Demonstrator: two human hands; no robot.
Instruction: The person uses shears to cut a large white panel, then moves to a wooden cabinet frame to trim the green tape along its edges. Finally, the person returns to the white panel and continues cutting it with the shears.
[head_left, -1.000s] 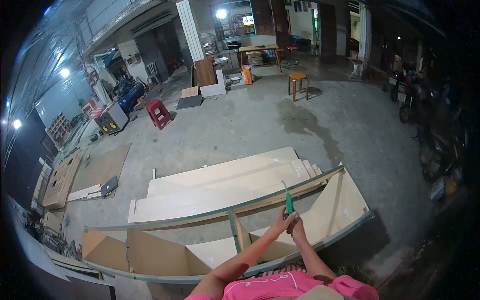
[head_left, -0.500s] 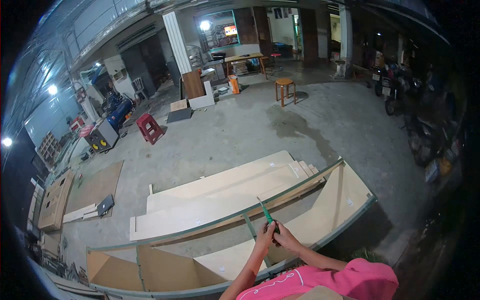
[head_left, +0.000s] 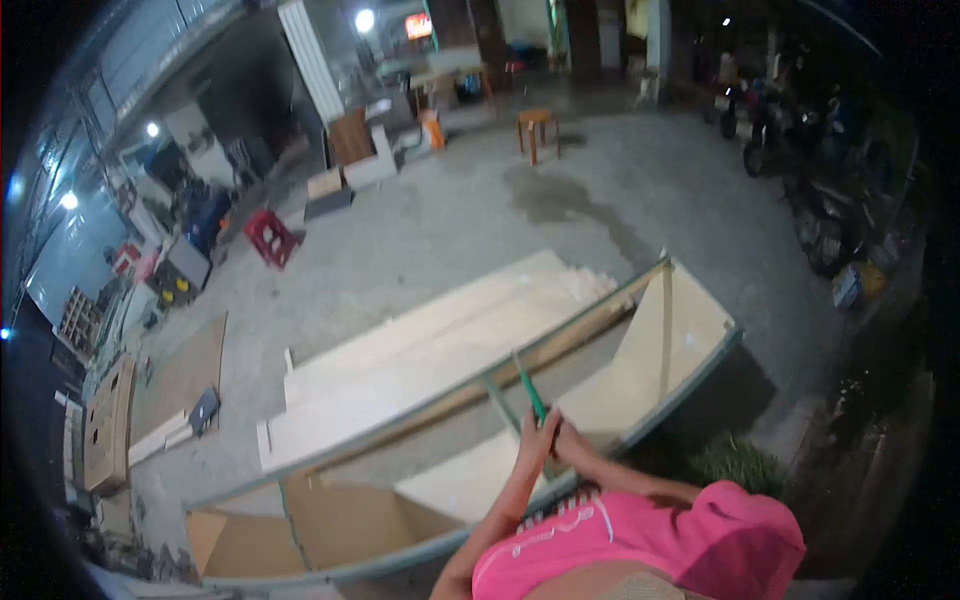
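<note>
A green tool with a thin shaft (head_left: 531, 391), perhaps a screwdriver, points up and away from me. My left hand (head_left: 538, 432) is wrapped round its handle. Close against it, my right hand (head_left: 566, 440) is closed too, and its fingers are partly hidden and blurred; both hands seem to hold the handle. Beneath them lies a long wooden cabinet frame (head_left: 360, 575) with green edges and inner dividers. The tool's tip is near the frame's far long rail.
Pale boards (head_left: 420, 340) lie on the floor beyond the frame. Farther off stand a red stool (head_left: 270, 238) and a wooden stool (head_left: 538, 122). Motorbikes (head_left: 825, 225) are at the right. Brown panels (head_left: 185, 375) lie at the left. Grass (head_left: 738, 465) grows by my right side.
The view has tilted down and blurred, so the background sits higher. Both hands remain together on the green tool, slightly higher in the view.
</note>
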